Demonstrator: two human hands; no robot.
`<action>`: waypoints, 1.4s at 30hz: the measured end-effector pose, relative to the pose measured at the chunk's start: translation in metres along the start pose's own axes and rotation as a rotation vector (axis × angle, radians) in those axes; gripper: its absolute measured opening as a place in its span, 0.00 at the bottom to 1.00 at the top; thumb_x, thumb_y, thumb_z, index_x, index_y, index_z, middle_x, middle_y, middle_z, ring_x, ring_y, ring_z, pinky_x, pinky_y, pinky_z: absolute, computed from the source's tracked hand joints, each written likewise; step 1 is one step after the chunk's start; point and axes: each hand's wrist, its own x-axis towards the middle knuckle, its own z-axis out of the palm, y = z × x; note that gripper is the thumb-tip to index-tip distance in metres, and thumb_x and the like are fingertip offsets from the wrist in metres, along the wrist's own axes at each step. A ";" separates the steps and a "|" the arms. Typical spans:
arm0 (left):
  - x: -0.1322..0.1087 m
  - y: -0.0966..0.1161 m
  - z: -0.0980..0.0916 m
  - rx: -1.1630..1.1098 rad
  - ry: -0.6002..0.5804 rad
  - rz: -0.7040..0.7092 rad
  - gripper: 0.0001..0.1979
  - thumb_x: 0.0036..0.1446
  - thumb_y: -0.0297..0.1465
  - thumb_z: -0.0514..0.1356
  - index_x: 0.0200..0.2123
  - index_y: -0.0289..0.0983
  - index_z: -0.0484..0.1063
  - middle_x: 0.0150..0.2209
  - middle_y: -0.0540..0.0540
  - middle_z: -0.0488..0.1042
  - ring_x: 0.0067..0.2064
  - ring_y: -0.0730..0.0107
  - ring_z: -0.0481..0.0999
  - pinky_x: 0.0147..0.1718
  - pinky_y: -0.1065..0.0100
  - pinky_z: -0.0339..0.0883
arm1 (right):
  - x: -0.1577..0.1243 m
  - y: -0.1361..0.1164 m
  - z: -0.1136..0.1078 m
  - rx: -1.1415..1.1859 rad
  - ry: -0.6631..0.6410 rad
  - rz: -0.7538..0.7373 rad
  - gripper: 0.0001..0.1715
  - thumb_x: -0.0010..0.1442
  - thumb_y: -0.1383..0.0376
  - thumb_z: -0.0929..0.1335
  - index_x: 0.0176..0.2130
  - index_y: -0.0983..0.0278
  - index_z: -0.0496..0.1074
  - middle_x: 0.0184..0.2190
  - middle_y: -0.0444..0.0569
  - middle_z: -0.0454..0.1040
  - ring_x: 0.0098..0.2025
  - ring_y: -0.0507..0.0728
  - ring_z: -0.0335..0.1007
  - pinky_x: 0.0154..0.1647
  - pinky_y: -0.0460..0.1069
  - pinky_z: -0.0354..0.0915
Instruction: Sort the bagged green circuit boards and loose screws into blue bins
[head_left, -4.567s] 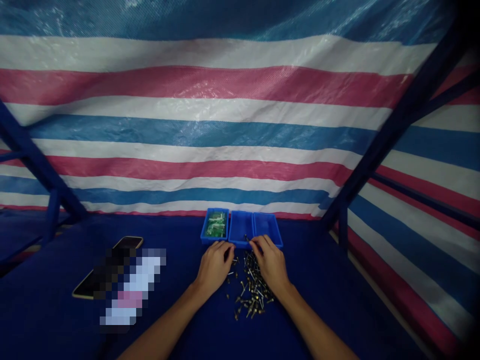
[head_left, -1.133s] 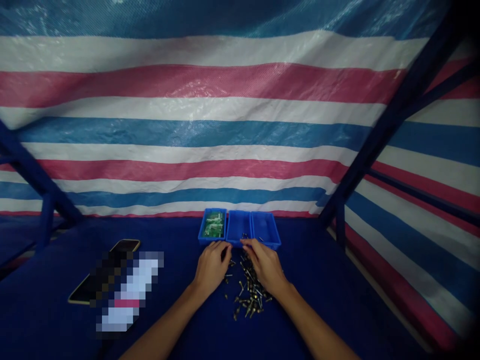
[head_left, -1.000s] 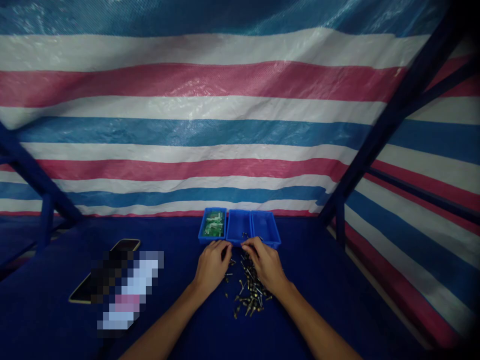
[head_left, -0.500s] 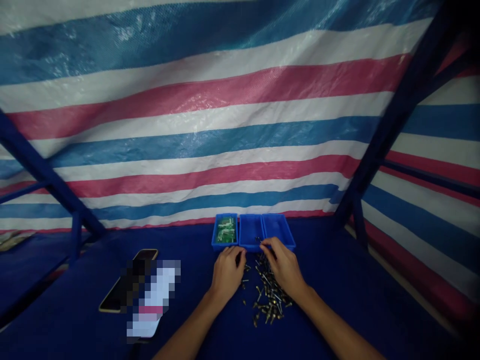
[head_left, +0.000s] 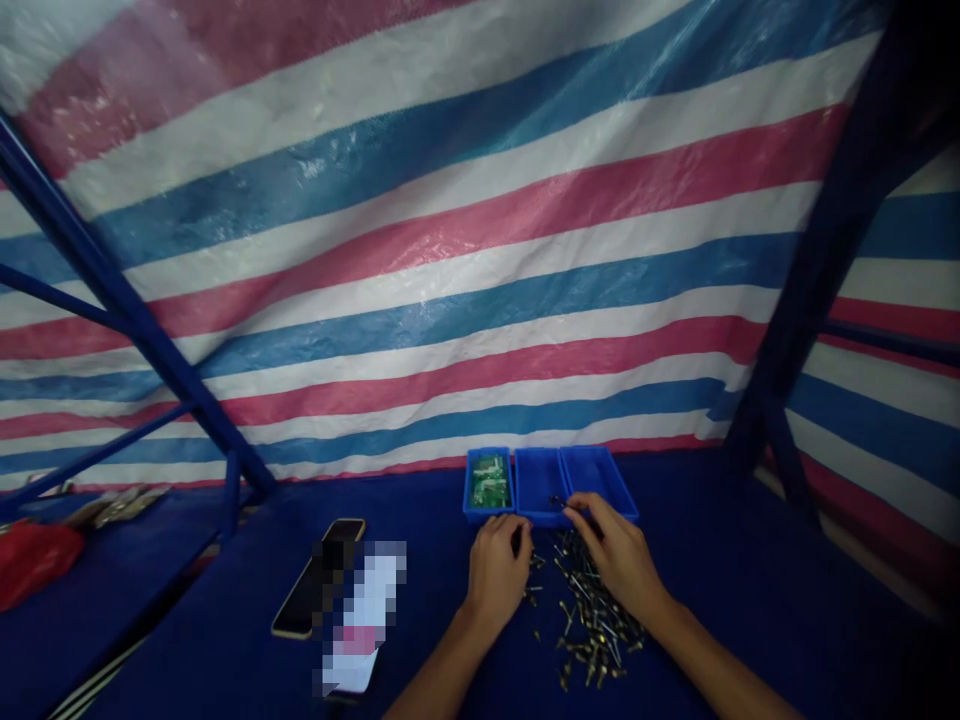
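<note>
Nearest to the camera, two bare forearms end in the left hand and the right hand, which rest low and fairly close to each other. The grip of the left hand is loosely curled, its fingers bent down just before the trays, and I cannot tell if it has hold of anything. The right hand is half open, with its thumb and first finger coming close together near a small dark pin at the front rim of the middle tray; I cannot tell if this pin is really held. Under and in front of the right hand, a scattered pile of loose metal pins with brass-coloured parts lies directly on the blue cloth surface. What has just changed is mostly the view: the head has turned, so the whole scene now leans and the hands sit further right in the frame than a moment ago. Farther away, the middle tray stands joined between a tray with green circuit boards and a third blue tray. To the left lie a smartphone, a pixelated object and a red bag, and behind everything are a dark blue steel frame and a striped tarpaulin.
</note>
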 end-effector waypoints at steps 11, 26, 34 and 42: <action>0.001 -0.003 0.001 -0.004 -0.010 -0.021 0.15 0.73 0.32 0.52 0.40 0.43 0.80 0.38 0.44 0.81 0.42 0.56 0.79 0.42 0.59 0.69 | 0.000 -0.005 0.003 0.048 -0.009 -0.032 0.13 0.77 0.59 0.62 0.56 0.57 0.71 0.47 0.52 0.81 0.49 0.62 0.82 0.50 0.53 0.77; -0.001 -0.001 0.000 0.003 0.007 0.002 0.16 0.73 0.31 0.52 0.40 0.41 0.80 0.38 0.45 0.81 0.42 0.58 0.79 0.42 0.62 0.68 | -0.003 0.000 0.008 0.121 -0.026 0.010 0.15 0.76 0.59 0.63 0.56 0.56 0.74 0.49 0.51 0.81 0.51 0.61 0.81 0.53 0.51 0.76; 0.000 -0.001 0.000 -0.009 -0.012 0.001 0.16 0.73 0.32 0.51 0.41 0.41 0.80 0.39 0.45 0.82 0.43 0.57 0.80 0.43 0.61 0.69 | -0.003 -0.002 0.006 0.185 -0.067 0.042 0.18 0.77 0.60 0.61 0.59 0.57 0.74 0.50 0.52 0.81 0.42 0.58 0.83 0.44 0.49 0.78; 0.000 -0.002 0.001 0.005 -0.003 0.010 0.16 0.73 0.32 0.52 0.40 0.41 0.80 0.38 0.45 0.82 0.42 0.58 0.79 0.41 0.62 0.69 | -0.001 -0.008 0.003 0.122 -0.043 0.095 0.11 0.76 0.58 0.64 0.50 0.58 0.73 0.43 0.49 0.81 0.43 0.58 0.81 0.46 0.48 0.75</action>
